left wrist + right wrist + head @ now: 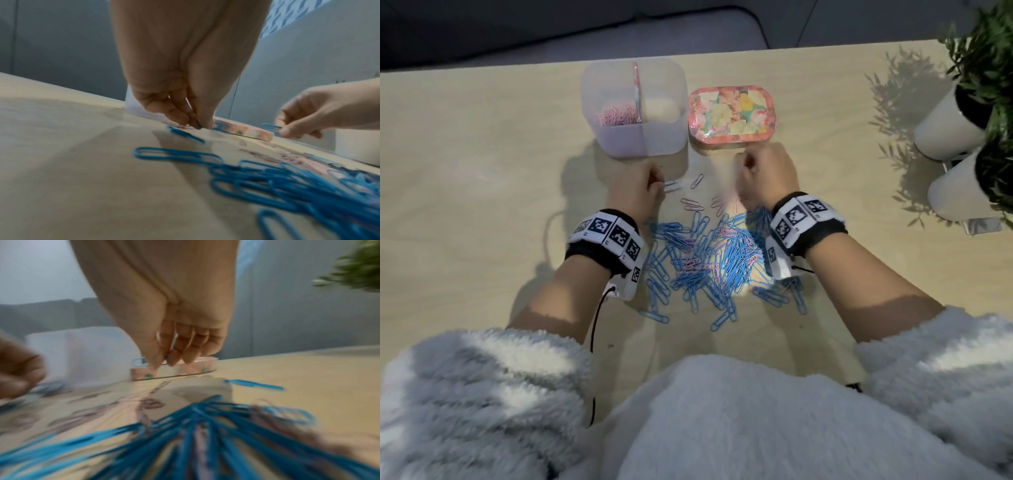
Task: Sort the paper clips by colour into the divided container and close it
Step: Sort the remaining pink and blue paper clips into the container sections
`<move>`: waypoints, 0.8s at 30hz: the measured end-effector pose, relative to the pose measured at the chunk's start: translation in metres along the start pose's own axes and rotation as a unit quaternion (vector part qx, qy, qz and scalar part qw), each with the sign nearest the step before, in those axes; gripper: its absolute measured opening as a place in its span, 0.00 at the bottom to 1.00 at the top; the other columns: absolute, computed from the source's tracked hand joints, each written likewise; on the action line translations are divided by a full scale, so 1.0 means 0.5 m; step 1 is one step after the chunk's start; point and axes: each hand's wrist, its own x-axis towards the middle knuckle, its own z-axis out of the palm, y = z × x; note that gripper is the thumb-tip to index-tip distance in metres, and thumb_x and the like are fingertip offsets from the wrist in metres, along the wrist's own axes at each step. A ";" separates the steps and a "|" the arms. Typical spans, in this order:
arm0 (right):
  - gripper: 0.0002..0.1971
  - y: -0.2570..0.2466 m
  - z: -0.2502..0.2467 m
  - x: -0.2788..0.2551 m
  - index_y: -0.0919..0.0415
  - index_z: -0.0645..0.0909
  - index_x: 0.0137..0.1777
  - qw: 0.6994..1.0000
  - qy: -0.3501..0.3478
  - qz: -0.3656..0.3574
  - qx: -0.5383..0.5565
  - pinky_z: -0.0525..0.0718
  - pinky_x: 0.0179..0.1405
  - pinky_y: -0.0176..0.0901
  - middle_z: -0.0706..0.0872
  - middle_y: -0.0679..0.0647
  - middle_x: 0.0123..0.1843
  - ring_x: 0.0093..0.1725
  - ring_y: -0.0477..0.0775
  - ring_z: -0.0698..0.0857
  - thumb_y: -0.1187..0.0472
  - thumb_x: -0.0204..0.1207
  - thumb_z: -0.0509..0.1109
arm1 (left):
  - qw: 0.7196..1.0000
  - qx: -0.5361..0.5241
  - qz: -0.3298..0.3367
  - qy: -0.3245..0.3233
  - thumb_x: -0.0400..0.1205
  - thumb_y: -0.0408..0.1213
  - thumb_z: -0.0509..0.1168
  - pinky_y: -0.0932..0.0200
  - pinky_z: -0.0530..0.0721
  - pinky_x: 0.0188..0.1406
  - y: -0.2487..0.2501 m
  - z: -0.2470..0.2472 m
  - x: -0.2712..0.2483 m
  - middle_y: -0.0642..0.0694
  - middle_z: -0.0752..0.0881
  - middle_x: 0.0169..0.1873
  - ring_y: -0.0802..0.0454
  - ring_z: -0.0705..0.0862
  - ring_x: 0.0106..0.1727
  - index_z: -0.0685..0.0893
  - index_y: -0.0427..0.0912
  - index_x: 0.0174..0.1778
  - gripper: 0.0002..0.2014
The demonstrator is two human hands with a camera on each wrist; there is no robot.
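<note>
Wooden table (482, 171), blue clips (709, 260) heaped.

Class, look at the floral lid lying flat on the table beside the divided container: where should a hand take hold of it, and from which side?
Grip the floral lid by its two long edges, coming from above. It lies flat on the table, so nothing slips underneath. Its shallow rim, seen in the right wrist view, gives thumb and fingers a hold. Its right side is free; the divided container crowds its left.

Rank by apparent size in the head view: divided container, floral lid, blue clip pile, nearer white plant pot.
1. Blue clip pile, widest spread.
2. Divided container.
3. Floral lid.
The nearer white plant pot looks close to the lid and is cut off by the frame edge, so unranked.
</note>
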 end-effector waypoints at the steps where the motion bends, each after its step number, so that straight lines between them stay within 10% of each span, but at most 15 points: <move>1: 0.07 0.021 -0.011 0.000 0.62 0.85 0.41 0.998 0.023 0.046 0.020 0.83 0.51 0.53 0.88 0.64 0.48 0.51 0.66 0.83 0.65 0.70 0.65 | 0.999 0.023 0.003 0.022 0.74 0.31 0.64 0.52 0.76 0.48 -0.009 -0.006 -0.001 0.38 0.86 0.44 0.41 0.81 0.48 0.81 0.38 0.44 0.04; 10: 0.12 0.032 -0.008 0.002 0.64 0.85 0.50 1.000 -0.013 -0.008 -0.017 0.81 0.55 0.53 0.85 0.67 0.54 0.55 0.67 0.82 0.64 0.73 0.62 | 0.954 0.245 0.173 -0.017 0.79 0.45 0.62 0.47 0.64 0.63 0.049 0.017 -0.006 0.43 0.81 0.61 0.41 0.73 0.64 0.80 0.46 0.63 0.17; 18: 0.12 -0.008 0.029 -0.021 0.65 0.86 0.51 0.989 -0.097 -0.108 -0.015 0.80 0.55 0.56 0.82 0.67 0.51 0.55 0.68 0.80 0.70 0.73 0.62 | 0.973 0.162 0.157 -0.048 0.79 0.37 0.61 0.45 0.73 0.52 0.075 0.052 0.006 0.36 0.83 0.50 0.36 0.81 0.53 0.85 0.40 0.52 0.11; 24: 0.20 0.057 -0.012 -0.038 0.65 0.82 0.59 0.991 -0.130 -0.019 0.038 0.71 0.52 0.37 0.80 0.63 0.51 0.51 0.58 0.79 0.61 0.68 0.77 | 0.976 0.113 0.144 -0.118 0.72 0.46 0.73 0.48 0.74 0.56 0.088 0.054 0.008 0.34 0.79 0.54 0.38 0.78 0.55 0.81 0.35 0.58 0.23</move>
